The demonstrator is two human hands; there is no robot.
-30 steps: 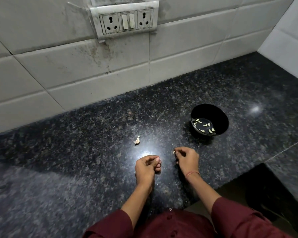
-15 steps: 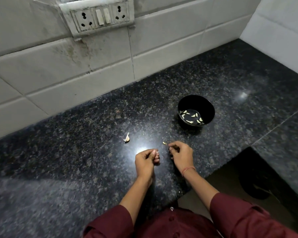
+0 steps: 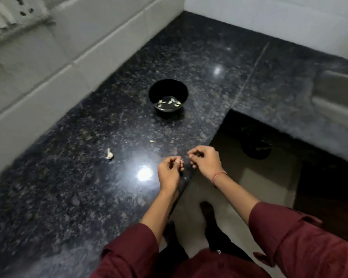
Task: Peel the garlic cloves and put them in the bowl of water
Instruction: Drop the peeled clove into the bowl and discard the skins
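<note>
Since the peel scrap [image 3: 152, 141] has left your right hand [image 3: 205, 161] for the counter [image 3: 68, 187], your left hand [image 3: 169, 171] pinches the clove [image 3: 181, 160], while whether the curled right grips anything cannot be told: peeling continues, bowl [image 3: 167, 87] next.

The bowl [image 3: 162, 89] stands on the countertop [image 3: 78, 187] above frame centre, with peeled cloves [image 3: 170, 101] in it. To its lower left lies a garlic piece [image 3: 109, 154], with a scrap [image 3: 152, 141] between them. Below the bowl, at the counter's edge, the left hand [image 3: 168, 174] pinches a garlic clove [image 3: 181, 160] beside the right hand [image 3: 207, 163].
</note>
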